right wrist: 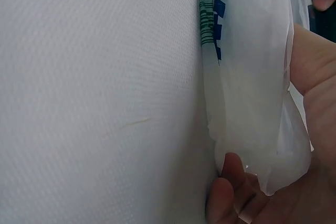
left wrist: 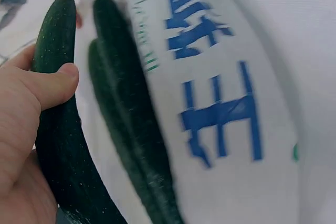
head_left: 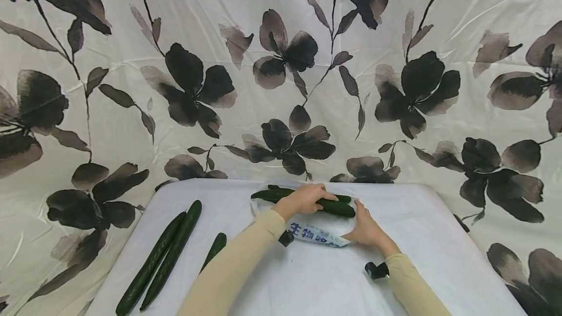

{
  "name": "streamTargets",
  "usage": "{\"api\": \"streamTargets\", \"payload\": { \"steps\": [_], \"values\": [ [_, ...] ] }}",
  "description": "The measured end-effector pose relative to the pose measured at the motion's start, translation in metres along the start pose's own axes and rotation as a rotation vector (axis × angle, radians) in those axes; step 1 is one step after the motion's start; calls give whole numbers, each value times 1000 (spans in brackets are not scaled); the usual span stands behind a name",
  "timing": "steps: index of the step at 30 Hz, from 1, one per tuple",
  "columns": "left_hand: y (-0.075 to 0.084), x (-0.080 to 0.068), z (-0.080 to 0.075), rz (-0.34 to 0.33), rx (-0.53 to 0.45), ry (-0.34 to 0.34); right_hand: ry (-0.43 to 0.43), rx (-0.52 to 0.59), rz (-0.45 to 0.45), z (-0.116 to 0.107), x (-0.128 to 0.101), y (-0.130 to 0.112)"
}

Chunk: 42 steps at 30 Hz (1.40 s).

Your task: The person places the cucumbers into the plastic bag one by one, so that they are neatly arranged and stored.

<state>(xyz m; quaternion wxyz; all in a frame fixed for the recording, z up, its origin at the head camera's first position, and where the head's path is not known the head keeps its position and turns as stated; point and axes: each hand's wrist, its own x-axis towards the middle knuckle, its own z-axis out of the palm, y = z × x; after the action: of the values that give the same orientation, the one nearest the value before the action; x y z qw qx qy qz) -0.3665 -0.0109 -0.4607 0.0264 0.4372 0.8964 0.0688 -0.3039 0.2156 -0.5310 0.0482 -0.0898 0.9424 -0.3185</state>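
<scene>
My left hand point(head_left: 304, 200) grips a dark green cucumber point(left wrist: 71, 145), its thumb lying across the skin. That cucumber is over the mouth of a white plastic bag point(head_left: 318, 236) printed with blue characters. Beside it in the left wrist view, two more cucumbers point(left wrist: 128, 93) lie together against the bag's inner side. My right hand point(head_left: 368, 227) holds the right end of the bag, with fingers around the plastic point(right wrist: 252, 103) in the right wrist view. Part of the bag is hidden behind the left hand and the cucumbers.
Two long cucumbers point(head_left: 164, 257) lie side by side on the left of the white-covered table point(head_left: 421, 223). Another cucumber point(head_left: 215, 250) is partly hidden by the left sleeve. A flower-printed cloth point(head_left: 281, 106) hangs behind the table's far edge.
</scene>
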Motion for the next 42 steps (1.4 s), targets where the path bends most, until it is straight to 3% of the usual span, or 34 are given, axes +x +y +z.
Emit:
{"api": "streamTargets", "payload": {
  "steps": [6, 13, 20, 24, 30, 36, 42],
  "values": [
    [5, 3, 17, -3, 74, -14, -11, -2, 0, 1, 0, 1],
    [21, 10, 21, -24, 116, -45, -14, 8, 13, 1, 0, 3],
    [28, 18, 28, -63, 67, -71, -6, 12, 15, 2, -1, 5],
    [24, 18, 36, -81, 12, -73, 0, 7, 22, 2, -1, 6],
    [15, 12, 49, -103, -82, -13, 5, 5, 37, 1, -2, 2],
    [6, 1, 53, -136, -97, 33, 42, 10, 51, 3, -5, 3],
    [-13, -15, 53, -170, -148, 50, 95, -18, 16, 0, -2, 7]
  ]
}}
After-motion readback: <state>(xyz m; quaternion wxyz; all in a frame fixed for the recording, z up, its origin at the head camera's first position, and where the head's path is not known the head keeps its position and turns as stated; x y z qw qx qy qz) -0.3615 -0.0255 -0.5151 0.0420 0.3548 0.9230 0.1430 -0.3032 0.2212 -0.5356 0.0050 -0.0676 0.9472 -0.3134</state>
